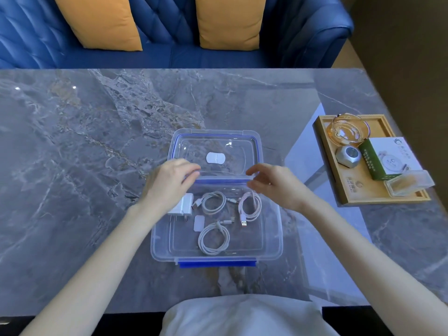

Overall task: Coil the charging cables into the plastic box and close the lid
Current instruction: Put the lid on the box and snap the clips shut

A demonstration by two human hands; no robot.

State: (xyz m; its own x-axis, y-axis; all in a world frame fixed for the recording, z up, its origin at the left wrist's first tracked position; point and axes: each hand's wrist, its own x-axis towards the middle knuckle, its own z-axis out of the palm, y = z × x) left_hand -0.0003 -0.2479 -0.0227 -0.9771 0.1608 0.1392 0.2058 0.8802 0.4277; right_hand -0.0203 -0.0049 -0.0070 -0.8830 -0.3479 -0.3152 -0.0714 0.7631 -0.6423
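Centrally, plastic box (276,238) on grey marble table (84,154); blue sofa (169,32) behind.

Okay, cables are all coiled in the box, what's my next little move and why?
Probably swing the lid toward you and down onto the plastic box. All three coiled cables and the charger already lie inside, and your left hand and right hand are at the lid's near edge, fingers curled around it.

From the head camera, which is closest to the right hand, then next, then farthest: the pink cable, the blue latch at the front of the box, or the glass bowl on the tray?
From the right hand:
1. Pink cable, coiled in the box just below the hand.
2. Blue latch, on the box's near edge.
3. Glass bowl, far right on the wooden tray.
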